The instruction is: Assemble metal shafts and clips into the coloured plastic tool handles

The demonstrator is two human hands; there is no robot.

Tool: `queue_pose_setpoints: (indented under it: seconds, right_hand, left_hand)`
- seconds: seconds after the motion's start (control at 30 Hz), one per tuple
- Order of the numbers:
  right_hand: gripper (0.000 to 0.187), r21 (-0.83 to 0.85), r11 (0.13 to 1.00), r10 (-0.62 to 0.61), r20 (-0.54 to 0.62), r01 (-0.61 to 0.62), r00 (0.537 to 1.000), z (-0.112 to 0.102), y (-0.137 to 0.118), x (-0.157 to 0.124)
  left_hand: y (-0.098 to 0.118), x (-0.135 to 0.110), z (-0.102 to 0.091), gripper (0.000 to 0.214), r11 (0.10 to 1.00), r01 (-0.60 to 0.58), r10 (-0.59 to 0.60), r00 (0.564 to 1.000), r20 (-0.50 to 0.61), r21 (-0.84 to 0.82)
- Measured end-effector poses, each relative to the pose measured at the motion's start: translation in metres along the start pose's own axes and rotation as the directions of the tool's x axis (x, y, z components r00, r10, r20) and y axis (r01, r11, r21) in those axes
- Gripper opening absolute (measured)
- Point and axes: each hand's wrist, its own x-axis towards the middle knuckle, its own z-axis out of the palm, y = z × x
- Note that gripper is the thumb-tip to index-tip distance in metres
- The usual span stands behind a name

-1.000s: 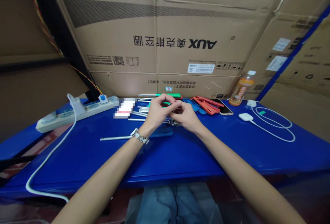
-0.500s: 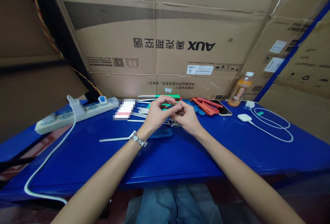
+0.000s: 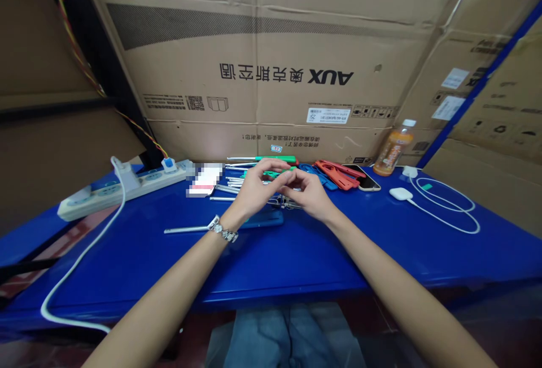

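Note:
Both my hands meet over the middle of the blue table. My left hand, with a metal watch on its wrist, has its fingers curled into a pinch. My right hand pinches toward it, fingertips touching. Something small sits between the fingertips; I cannot make it out. Under the hands lie a dark blue flat case and small metal parts. Behind them lie several metal rods and a green-handled screwdriver.
A white power strip with a white cable lies at left. A loose metal rod lies left of my wrist. Red and blue plastic tools, a phone, an orange drink bottle and a white charger with coiled cable are at right. Cardboard boxes stand behind.
The hands stay together at the same spot, with only slight shifts of the fingers. The view has drifted a little.

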Motion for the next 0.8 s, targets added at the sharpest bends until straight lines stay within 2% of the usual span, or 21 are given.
queue_pose_setpoints:
  seconds: [0.1,0.17,0.23,0.3,0.37,0.43,0.6,0.67,0.73,0.8]
  right_hand:
    - [0.044,-0.031,1.0,-0.002,-0.074,0.0,0.997,0.007,0.002,0.0]
    - [0.039,-0.013,1.0,0.0,-0.056,-0.001,0.998,0.005,-0.001,-0.002]
    - [0.039,0.038,0.999,0.03,0.061,-0.032,0.998,-0.001,-0.005,-0.004]
    - [0.039,0.07,0.992,0.089,0.2,-0.105,0.976,-0.01,-0.009,-0.006]
    - [0.04,0.062,0.984,0.143,0.263,-0.164,0.954,-0.015,-0.011,-0.006]
    - [0.039,0.055,0.983,0.16,0.235,-0.178,0.959,-0.016,-0.012,-0.005]
    - [0.042,0.074,0.983,0.159,0.086,-0.165,0.984,-0.003,-0.012,-0.001]
    - [0.041,0.077,0.987,0.136,0.063,-0.141,0.989,0.0,-0.012,-0.001]
    - [0.038,0.086,0.988,0.118,0.111,-0.128,0.987,-0.002,-0.013,-0.003]
    - [0.04,0.094,0.986,0.117,0.221,-0.14,0.968,-0.006,-0.015,-0.004]
  left_hand:
    - [-0.003,0.001,0.005,0.021,0.997,0.032,-0.039,0.994,-0.106,-0.066]
    - [-0.003,0.001,0.005,0.021,0.996,0.031,-0.038,0.996,-0.081,-0.084]
    - [-0.002,0.0,0.001,0.019,0.999,0.013,-0.014,1.0,-0.016,-0.05]
    - [-0.001,-0.002,-0.004,0.02,1.0,-0.01,0.01,0.998,0.057,-0.002]
    - [0.0,-0.003,-0.007,0.023,0.999,-0.027,0.025,0.995,0.098,0.025]
    - [-0.001,-0.004,-0.006,0.023,0.999,-0.037,0.033,0.995,0.092,0.036]
    - [-0.005,-0.003,0.004,0.018,1.0,-0.021,0.019,0.996,-0.093,-0.022]
    - [-0.006,-0.003,0.005,0.019,0.998,-0.024,0.018,0.993,-0.116,-0.052]
    - [-0.006,-0.002,0.002,0.017,0.999,-0.026,0.023,0.997,-0.078,-0.034]
    - [-0.005,-0.002,-0.002,0.016,0.999,-0.04,0.04,0.999,-0.018,0.01]
